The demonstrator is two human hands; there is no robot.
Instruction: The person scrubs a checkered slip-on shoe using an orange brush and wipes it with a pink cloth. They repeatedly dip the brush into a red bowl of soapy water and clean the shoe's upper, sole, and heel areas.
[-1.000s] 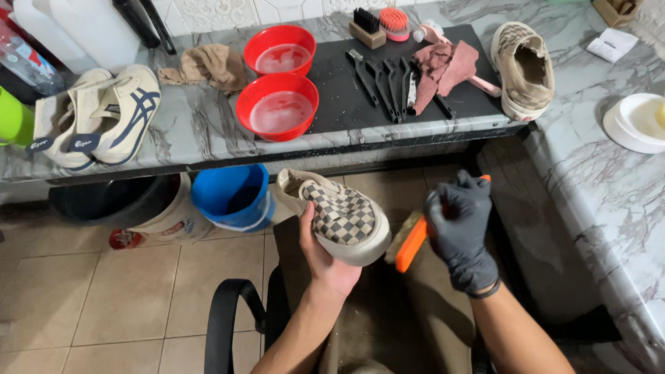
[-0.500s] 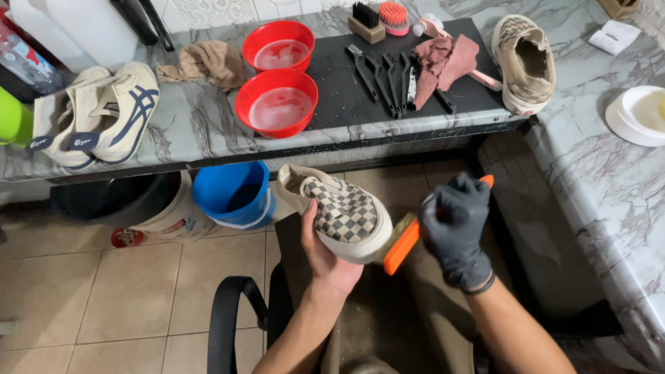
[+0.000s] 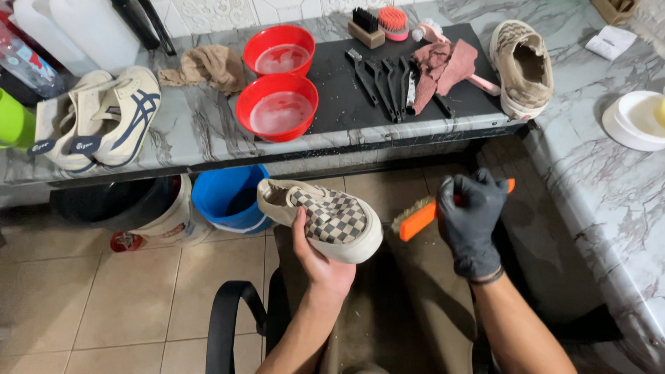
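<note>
Orange brush [image 3: 427,216] now off checkered shoe [image 3: 325,218]

A cream canvas slip-on shoe with a black-and-white checkered top [image 3: 330,219] lies tilted, toe pointing right, cupped from beneath by the bare left hand [image 3: 317,259]. Just beside its toe, an orange-handled brush with tan bristles [image 3: 418,218] is gripped by the black-gloved right hand [image 3: 470,221].
</note>
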